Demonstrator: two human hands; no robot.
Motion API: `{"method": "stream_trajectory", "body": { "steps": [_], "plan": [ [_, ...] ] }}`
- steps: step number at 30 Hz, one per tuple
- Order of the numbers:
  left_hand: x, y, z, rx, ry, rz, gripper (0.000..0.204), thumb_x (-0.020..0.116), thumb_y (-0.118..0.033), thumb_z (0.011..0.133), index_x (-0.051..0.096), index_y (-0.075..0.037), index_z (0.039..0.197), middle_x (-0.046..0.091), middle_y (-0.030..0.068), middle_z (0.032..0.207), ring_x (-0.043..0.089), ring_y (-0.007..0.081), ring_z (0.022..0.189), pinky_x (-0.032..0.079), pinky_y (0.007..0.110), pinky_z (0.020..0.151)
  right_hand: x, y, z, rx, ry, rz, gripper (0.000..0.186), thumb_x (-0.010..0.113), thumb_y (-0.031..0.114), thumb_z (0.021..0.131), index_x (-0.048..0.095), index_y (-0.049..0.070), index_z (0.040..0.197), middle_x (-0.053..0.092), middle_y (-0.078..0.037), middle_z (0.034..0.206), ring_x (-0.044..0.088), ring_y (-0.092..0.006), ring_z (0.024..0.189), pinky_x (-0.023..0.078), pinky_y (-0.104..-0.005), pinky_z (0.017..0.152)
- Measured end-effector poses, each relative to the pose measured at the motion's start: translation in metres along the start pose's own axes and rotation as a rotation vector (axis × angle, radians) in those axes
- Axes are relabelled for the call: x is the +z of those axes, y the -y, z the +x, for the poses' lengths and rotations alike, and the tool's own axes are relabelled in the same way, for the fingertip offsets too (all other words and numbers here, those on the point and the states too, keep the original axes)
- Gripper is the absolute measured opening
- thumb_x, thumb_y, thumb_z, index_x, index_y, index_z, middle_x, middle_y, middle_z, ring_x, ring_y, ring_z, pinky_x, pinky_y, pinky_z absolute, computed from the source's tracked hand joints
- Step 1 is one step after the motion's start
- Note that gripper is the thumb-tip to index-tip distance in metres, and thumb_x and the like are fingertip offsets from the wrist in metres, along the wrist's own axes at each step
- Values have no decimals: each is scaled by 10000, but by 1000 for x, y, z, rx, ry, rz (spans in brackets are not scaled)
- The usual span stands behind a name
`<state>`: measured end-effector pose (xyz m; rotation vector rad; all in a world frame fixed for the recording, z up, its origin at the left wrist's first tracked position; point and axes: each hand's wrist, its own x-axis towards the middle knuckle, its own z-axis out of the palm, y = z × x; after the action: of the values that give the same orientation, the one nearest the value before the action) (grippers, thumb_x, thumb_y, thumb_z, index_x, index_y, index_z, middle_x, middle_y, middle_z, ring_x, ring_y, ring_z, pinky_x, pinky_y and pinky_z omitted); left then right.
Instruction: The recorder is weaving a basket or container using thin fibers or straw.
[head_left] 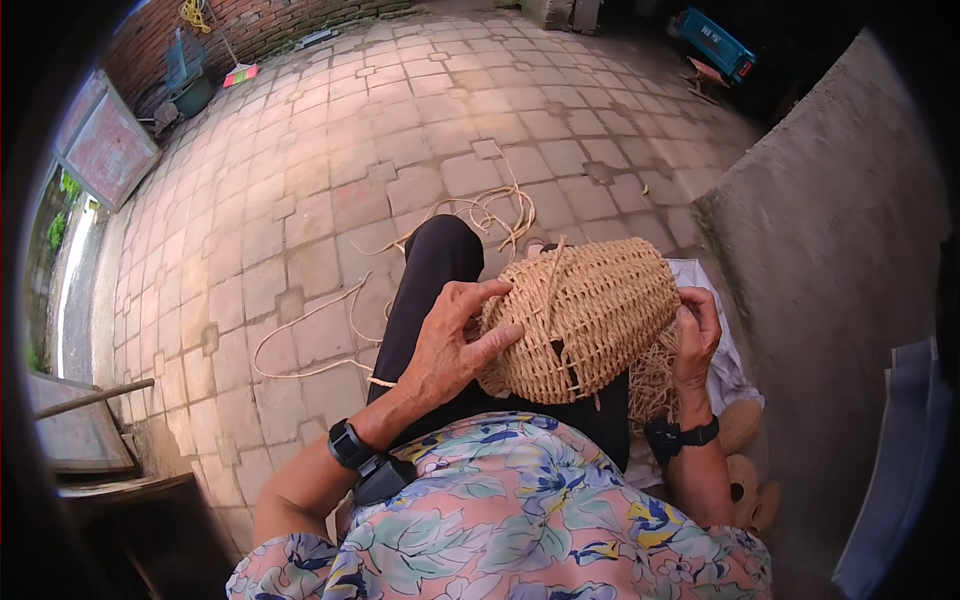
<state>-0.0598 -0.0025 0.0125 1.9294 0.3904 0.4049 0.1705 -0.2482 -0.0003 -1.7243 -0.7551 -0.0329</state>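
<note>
A tan woven straw basket (600, 310) lies on its side across my lap, with a loose cord over its upper left part and a small dark piece low on its front. My left hand (455, 345) grips its left end, the thumb and forefinger pressing on the weave. At the basket's right end, the fingers of my right hand (697, 335) are bent and pinched together against the edge. Whether a thin strand is also between them is hidden. Loose straw (652, 380) shows beneath the basket, next to my right wrist.
Long straw cord (300, 375) trails in loops over the paving (330, 210) on the left and ahead. A white sack (725, 365) and woven straw pieces (742, 480) are at my right side, near a concrete wall (840, 200). Far right stands a blue vehicle tailgate (715, 45).
</note>
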Motion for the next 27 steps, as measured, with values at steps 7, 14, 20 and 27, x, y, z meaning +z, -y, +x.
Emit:
{"method": "stream_trajectory", "body": {
  "steps": [7,14,20,27],
  "plan": [
    [7,-22,-10,153,-20,117,548,790,-366,791,601,-112,1239,490,110,1141,520,241,1045,465,348,885,-4,36,30,11,94,-216,414,526,336,988,591,-36,1159,626,-129,1033,580,-197,961,451,-326,873],
    [9,-29,-13,298,68,111,520,804,-322,785,604,-104,1214,491,103,1123,518,230,1038,457,342,879,10,57,27,-22,191,-345,463,544,386,973,587,-24,1184,661,-188,1078,628,-294,1019,466,-370,911],
    [6,-11,-22,-205,-19,-117,385,672,-285,917,554,-5,1153,585,89,1052,547,133,984,466,301,858,12,44,16,-56,83,-291,331,585,220,923,611,-34,1133,667,-184,1054,650,-289,965,495,-368,860],
    [2,14,-22,-357,204,-176,583,497,-470,998,507,18,1318,587,94,1249,545,151,1148,418,286,994,14,40,16,-81,48,-244,311,604,190,905,615,-40,1114,674,-173,1029,651,-274,930,500,-366,848]
  ]
}}
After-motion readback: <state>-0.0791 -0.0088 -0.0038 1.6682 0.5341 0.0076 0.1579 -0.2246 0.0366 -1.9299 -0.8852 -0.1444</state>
